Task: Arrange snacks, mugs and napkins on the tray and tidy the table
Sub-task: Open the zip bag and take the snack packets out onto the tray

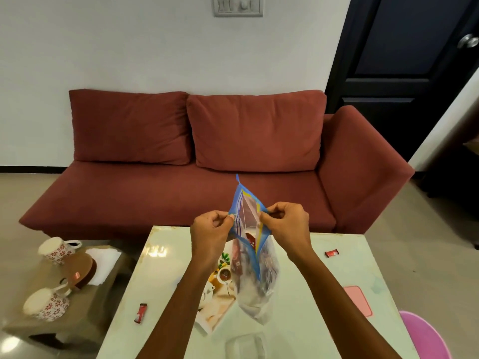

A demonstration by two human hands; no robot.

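I hold a clear zip bag with a blue and yellow seal above the table. My left hand pinches the left lip of its mouth and my right hand pinches the right lip, so the mouth is parted. Red snack packets show inside. Under the bag lies a printed tray with a tea picture. Loose red packets lie on the table at the left and the far right. Two floral mugs lie on a low side table, next to white napkins.
The pale glossy table fills the foreground. A pink flat item lies at its right, a clear container at the near edge. A brown round object sits between the mugs. A red sofa stands behind, a pink stool at right.
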